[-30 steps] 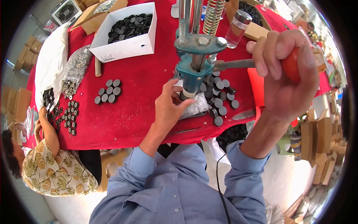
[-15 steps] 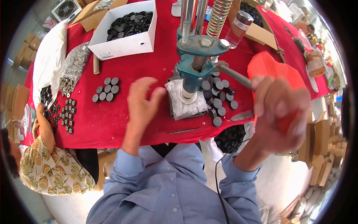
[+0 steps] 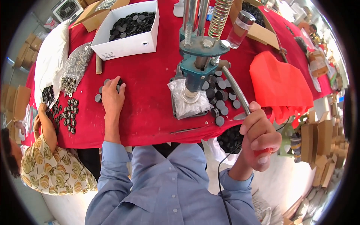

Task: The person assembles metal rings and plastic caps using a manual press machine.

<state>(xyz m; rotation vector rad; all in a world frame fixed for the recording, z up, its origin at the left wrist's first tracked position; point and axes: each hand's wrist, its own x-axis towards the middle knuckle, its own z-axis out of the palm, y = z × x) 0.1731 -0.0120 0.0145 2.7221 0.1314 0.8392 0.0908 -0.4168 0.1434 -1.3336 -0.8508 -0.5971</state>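
While the right hand [image 3: 260, 137] had its grip wrapped round the red knob [image 3: 264, 151] of the press lever [image 3: 236, 90], the left hand [image 3: 113, 98] was over dark discs [image 3: 98, 98] on the counter [image 3: 146, 99]; its grip was partly curled, but whether it held one could not be told.

Small assembly workshop; lever press [image 3: 195, 80] on red-covered table [image 3: 150, 82]; white box [image 3: 131, 49] of black discs [image 3: 133, 25]; cardboard cartons [image 3: 323, 140]

The shirt [image 3: 157, 191] is light blue, with long sleeves [image 3: 113, 165] and small pale buttons [image 3: 173, 196]; a thin black cable [image 3: 220, 183] crosses it.
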